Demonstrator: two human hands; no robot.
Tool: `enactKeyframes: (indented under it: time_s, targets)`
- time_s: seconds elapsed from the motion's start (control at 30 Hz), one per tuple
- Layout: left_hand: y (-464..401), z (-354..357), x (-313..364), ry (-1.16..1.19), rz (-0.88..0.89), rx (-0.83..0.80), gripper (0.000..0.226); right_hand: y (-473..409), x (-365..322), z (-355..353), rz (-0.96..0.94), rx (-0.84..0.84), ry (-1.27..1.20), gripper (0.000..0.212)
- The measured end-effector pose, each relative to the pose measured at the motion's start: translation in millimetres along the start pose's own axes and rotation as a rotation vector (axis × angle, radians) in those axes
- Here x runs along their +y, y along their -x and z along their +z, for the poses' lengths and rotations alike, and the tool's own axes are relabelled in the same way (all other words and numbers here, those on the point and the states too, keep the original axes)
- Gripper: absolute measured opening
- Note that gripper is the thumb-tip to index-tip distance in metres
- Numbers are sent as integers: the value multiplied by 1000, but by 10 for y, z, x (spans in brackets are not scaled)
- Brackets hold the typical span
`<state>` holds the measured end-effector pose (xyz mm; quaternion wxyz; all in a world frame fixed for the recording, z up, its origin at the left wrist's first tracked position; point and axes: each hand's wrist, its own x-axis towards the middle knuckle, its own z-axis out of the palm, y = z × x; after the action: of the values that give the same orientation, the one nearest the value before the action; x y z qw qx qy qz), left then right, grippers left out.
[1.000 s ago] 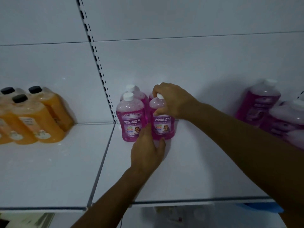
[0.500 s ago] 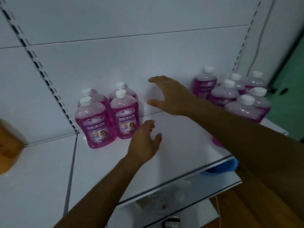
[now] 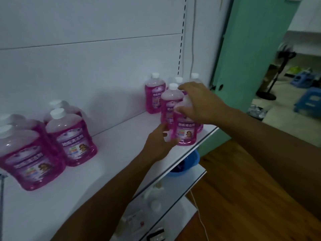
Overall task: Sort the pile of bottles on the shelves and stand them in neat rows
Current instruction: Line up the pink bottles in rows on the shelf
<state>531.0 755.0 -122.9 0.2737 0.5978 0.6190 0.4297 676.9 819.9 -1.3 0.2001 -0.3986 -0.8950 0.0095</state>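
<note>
A white metal shelf (image 3: pixel 107 164) runs from the lower left up to its right end, and every place below is given from that shelf. At its right end, near the front edge, stands a clear plastic bottle of pink liquid with a purple label (image 3: pixel 185 129). The right hand (image 3: pixel 199 103) lies over the top of this front bottle, fingers curled round its neck and shoulder, so the cap is hidden entirely. The left hand (image 3: pixel 159 143) reaches the same bottle low on its left side; its fingers are bent against the base, though motion blur makes it hard to say how firmly they close.

Behind the front bottle, still at the shelf's right end, a loose cluster of pink bottles with white caps (image 3: pixel 169 103) stands upright; the rearmost ones are largely covered by the right hand and only their caps show. How many stand there cannot be counted.

At the shelf's left end, a group of four matching pink bottles (image 3: pixel 73 136) stands in two pairs against the white back panel (image 3: pixel 86 66). The nearest one on the left is cut by the frame edge, and the rear two show little more than caps and shoulders.

Below the shelf's right end, a blue plastic basin (image 3: pixel 191 162) peeps out, mostly hidden by the shelf edge. Small items on the lower shelf (image 3: pixel 182 185) are too dim to name.
</note>
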Motion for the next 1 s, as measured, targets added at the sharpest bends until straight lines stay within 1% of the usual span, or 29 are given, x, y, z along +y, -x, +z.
enactKeyframes:
  time_s: [0.1, 0.23, 0.3, 0.37, 0.47, 0.53, 0.67, 0.73, 0.8, 0.87, 1.0]
  targets:
    - [-108, 122, -2, -9, -23, -4, 49, 30, 91, 27, 7, -76, -28, 66]
    - [-187, 214, -25, -58, -41, 54, 45, 3, 153, 38, -82, -142, -29, 67]
    - [-189, 220, -22, -77, -50, 67, 41, -21, 159, 48, -125, -174, 26, 66]
    - [-178, 200, -30, -106, -72, 75, 36, -50, 165, 56, -184, -177, 51, 70]
    - [-119, 98, -73, -139, -100, 113, 38, -104, 123, 80, -228, -141, -22, 78]
    - [-54, -4, -134, -143, -119, 167, 39, -192, 74, 164, -248, -129, -81, 75]
    - [109, -272, -291, -113, -222, 284, 45, -452, -158, 344, -360, -174, -229, 56]
    - [188, -429, -384, -113, -211, 343, 49, -579, -351, 402, -410, -198, -309, 55]
    - [231, -597, -481, -120, -193, 419, 53, -707, -543, 474, -444, -184, -365, 62]
    - [225, -737, -565, -74, -178, 520, 49, -844, -710, 567, -440, -152, -403, 64]
    - [127, -875, -655, -22, -163, 678, 36, -1119, -954, 739, -413, -105, -492, 51]
